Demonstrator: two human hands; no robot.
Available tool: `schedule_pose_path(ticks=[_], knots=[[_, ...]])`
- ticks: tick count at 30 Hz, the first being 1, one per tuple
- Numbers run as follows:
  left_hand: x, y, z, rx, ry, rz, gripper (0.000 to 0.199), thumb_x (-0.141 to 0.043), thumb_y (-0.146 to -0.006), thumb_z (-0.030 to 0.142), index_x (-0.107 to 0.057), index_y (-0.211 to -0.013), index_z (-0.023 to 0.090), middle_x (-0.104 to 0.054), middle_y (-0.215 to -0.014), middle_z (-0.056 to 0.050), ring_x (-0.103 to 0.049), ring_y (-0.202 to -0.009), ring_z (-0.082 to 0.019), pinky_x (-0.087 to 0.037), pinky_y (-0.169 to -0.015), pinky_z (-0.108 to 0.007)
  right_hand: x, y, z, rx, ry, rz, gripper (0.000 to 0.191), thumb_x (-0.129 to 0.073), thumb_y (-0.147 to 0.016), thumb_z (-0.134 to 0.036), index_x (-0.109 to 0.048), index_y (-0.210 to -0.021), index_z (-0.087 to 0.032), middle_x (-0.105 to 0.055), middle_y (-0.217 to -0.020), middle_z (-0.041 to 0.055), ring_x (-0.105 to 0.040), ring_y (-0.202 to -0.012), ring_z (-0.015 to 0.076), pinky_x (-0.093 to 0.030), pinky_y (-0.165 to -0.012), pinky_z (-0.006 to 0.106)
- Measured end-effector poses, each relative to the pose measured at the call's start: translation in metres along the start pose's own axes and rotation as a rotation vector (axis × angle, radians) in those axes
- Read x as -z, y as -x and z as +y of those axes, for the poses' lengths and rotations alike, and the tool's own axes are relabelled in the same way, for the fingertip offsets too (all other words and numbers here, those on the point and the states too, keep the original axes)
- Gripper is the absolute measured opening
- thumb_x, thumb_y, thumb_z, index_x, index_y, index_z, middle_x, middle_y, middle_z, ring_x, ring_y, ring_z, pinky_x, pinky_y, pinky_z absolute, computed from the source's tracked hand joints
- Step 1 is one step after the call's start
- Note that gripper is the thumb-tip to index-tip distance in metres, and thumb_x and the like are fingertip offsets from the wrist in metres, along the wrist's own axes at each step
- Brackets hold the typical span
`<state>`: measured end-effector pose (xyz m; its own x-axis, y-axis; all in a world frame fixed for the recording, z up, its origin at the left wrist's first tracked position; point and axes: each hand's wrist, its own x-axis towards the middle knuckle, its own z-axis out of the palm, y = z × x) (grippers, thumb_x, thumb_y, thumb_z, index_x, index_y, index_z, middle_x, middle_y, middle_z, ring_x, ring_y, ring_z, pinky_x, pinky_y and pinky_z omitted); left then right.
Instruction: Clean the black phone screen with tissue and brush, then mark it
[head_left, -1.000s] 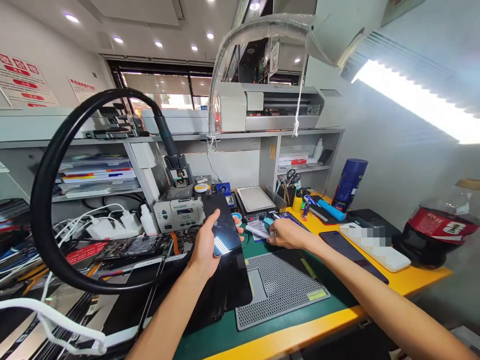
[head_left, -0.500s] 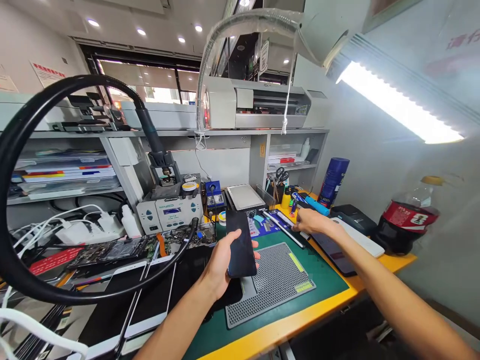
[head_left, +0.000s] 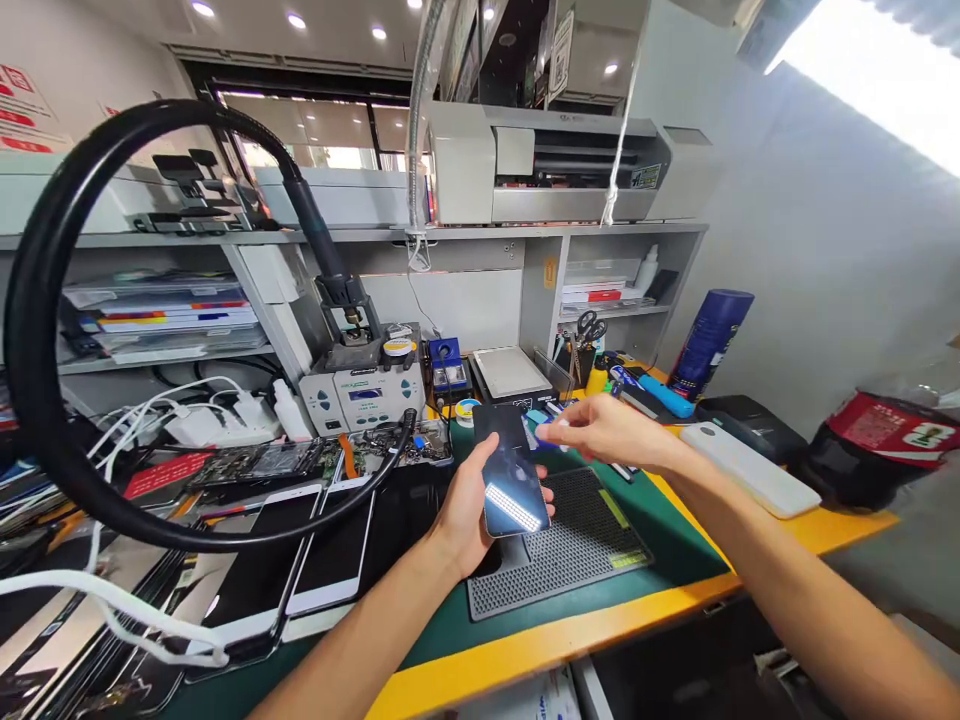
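A dark smartphone [head_left: 510, 475] rests in my left hand [head_left: 471, 512], the thumb on its front edge and fingertips showing at its far side. A strip of bright light reflects off its lower part. My right hand [head_left: 600, 432] is just right of the phone's upper end, with thumb and index finger pinched together. What they hold, if anything, is too small and blurred to make out. Under the phone lies a grey perforated mat [head_left: 577, 560] on a green work mat [head_left: 675, 545].
A hot-air rework station [head_left: 367, 395] stands behind circuit boards, its black hose [head_left: 37, 330] arching over the left side. White-framed phone screens [head_left: 330, 550] lie at left. On the right are a white phone [head_left: 750, 468], a cola bottle [head_left: 877, 445] and a blue spray can [head_left: 709, 345].
My right hand has moved left from the tools at the back right to beside the phone. The phone has tilted and now catches the light. The camera view has shifted downward.
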<state>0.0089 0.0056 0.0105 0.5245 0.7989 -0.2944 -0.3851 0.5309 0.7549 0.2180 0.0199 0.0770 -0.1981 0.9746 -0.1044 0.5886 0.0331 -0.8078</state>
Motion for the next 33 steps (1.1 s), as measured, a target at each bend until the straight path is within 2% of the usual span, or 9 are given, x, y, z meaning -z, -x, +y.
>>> schedule_pose_path(ticks=[4,7,11,14,17,19,23,27,33], knots=[[-0.001,0.000,0.001,-0.055,0.031,0.019,0.054,-0.040,-0.093,0.057,-0.067,-0.099,0.010,-0.073,-0.087,-0.013,-0.071,-0.068,-0.024,-0.057,-0.071,-0.038,-0.039,-0.030,0.021,-0.008,-0.226,-0.159,0.053,-0.069,-0.068,-0.068,-0.050,-0.062,-0.019,-0.043,-0.052,-0.0048,-0.032,-0.046,0.0081,-0.021,-0.042,0.023],[-0.001,0.000,-0.001,-0.060,0.000,0.020,0.054,-0.043,-0.091,0.058,-0.066,-0.102,0.010,-0.073,-0.087,-0.013,-0.071,-0.067,-0.025,-0.057,-0.071,-0.040,-0.049,-0.041,0.030,-0.007,-0.359,-0.208,0.051,-0.070,-0.069,-0.064,-0.044,-0.063,-0.020,-0.039,-0.056,-0.0063,-0.027,-0.048,0.0068,-0.018,-0.043,0.022],[0.002,0.000,0.001,-0.076,-0.122,-0.030,0.062,-0.038,-0.090,0.065,-0.065,-0.108,0.013,-0.073,-0.089,-0.014,-0.071,-0.074,-0.025,-0.058,-0.071,-0.040,-0.036,-0.040,0.039,-0.016,-0.436,-0.207,0.051,-0.074,-0.070,-0.057,-0.039,-0.063,-0.021,-0.030,-0.057,-0.0085,-0.023,-0.049,0.0061,-0.017,-0.044,0.022],[0.011,0.002,0.020,-0.358,-0.564,0.048,0.069,-0.027,-0.092,0.067,-0.059,-0.115,0.011,-0.072,-0.097,-0.017,-0.071,-0.081,-0.026,-0.058,-0.071,-0.043,-0.013,-0.031,0.051,-0.020,-0.414,-0.202,0.050,-0.074,-0.072,-0.053,-0.037,-0.062,-0.021,-0.030,-0.055,-0.0088,-0.020,-0.048,0.0057,-0.016,-0.045,0.023],[0.026,0.010,0.051,-0.554,-0.709,0.212,0.061,-0.061,-0.084,0.057,-0.051,-0.125,0.013,-0.065,-0.119,-0.017,-0.065,-0.103,-0.026,-0.053,-0.090,-0.042,0.003,-0.023,0.063,-0.030,-0.318,-0.260,0.050,-0.078,-0.070,-0.049,-0.041,-0.057,-0.019,-0.032,-0.050,-0.0077,-0.021,-0.046,0.0054,-0.011,-0.045,0.025],[0.034,0.021,0.068,-0.615,-0.824,0.225,0.061,-0.070,-0.079,0.050,-0.051,-0.127,0.017,-0.063,-0.125,-0.014,-0.060,-0.116,-0.026,-0.046,-0.100,-0.041,0.006,-0.020,0.069,-0.019,-0.263,-0.307,0.050,-0.078,-0.070,-0.048,-0.042,-0.053,-0.018,-0.032,-0.050,-0.0070,-0.022,-0.046,0.0055,-0.010,-0.045,0.026],[0.038,0.043,0.079,-0.507,-1.215,0.089,0.070,-0.082,-0.065,0.048,-0.060,-0.126,0.022,-0.063,-0.127,-0.011,-0.056,-0.120,-0.030,-0.038,-0.108,-0.046,0.001,-0.019,0.071,0.007,-0.196,-0.371,0.048,-0.074,-0.073,-0.048,-0.042,-0.053,-0.018,-0.027,-0.050,-0.0080,-0.018,-0.046,0.0060,-0.009,-0.046,0.027],[0.036,0.047,0.069,-0.237,-1.865,-0.062,0.109,-0.080,-0.055,0.064,-0.038,-0.148,0.024,-0.046,-0.145,-0.015,-0.044,-0.132,-0.035,-0.038,-0.108,-0.048,-0.003,-0.020,0.070,0.007,-0.114,-0.423,0.042,-0.071,-0.074,-0.047,-0.047,-0.056,-0.018,-0.028,-0.049,-0.0079,-0.017,-0.046,0.0065,-0.009,-0.046,0.028],[0.036,0.031,0.060,-0.084,-2.137,-0.128,0.133,-0.067,-0.046,0.085,-0.023,-0.153,0.018,-0.035,-0.151,-0.021,-0.025,-0.143,-0.039,-0.029,-0.113,-0.049,0.001,-0.015,0.070,0.011,0.069,-0.451,0.044,-0.069,-0.077,-0.045,-0.042,-0.053,-0.020,-0.028,-0.045,-0.0074,-0.019,-0.044,0.0071,-0.011,-0.046,0.029]])
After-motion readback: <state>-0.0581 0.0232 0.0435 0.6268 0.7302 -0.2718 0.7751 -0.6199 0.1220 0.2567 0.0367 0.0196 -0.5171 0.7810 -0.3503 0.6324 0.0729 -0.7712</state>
